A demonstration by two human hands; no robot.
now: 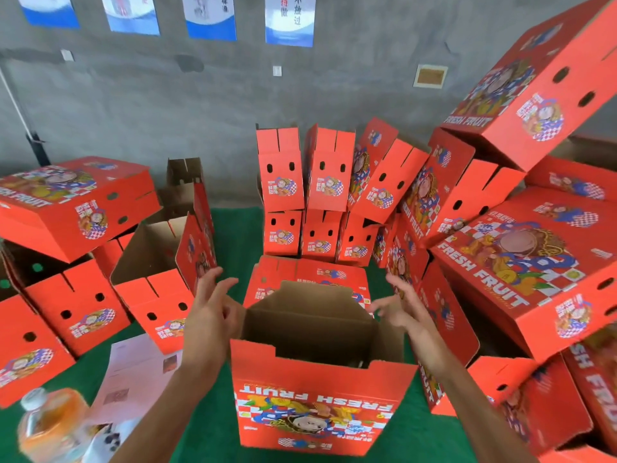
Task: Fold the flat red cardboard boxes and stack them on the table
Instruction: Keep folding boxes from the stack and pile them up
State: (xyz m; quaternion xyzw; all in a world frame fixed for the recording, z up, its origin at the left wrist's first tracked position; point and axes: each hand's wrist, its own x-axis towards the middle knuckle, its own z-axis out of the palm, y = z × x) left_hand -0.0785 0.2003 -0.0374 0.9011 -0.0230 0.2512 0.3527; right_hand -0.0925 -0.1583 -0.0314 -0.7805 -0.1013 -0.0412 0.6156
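A grey concrete wall [200, 105] hung with posters [289, 18] backs a green table [237, 235] crowded with red boxes. Between the two hands stands an opened box [317, 389], its brown inside showing and its top flaps still up, the printed "FRESH FRUIT" side facing the person. The left hand [213, 315] hovers at the box's left edge with fingers spread and loose, gripping nothing; whether it touches the flap I cannot tell. The right hand [400, 305] is beside the right flap, fingers also relaxed and holding nothing. Just beyond the hands lies a flat box [310, 275], seemingly unfolded. Further out, rows of folded boxes [310, 192] stand against the wall, with more piled left [73, 202] and right [521, 262] of the hands. Near the left forearm are a paper [140, 372] and a bottle [50, 426]. Judging by this, much of the work is done; the box in hand still needs closing and stacking.
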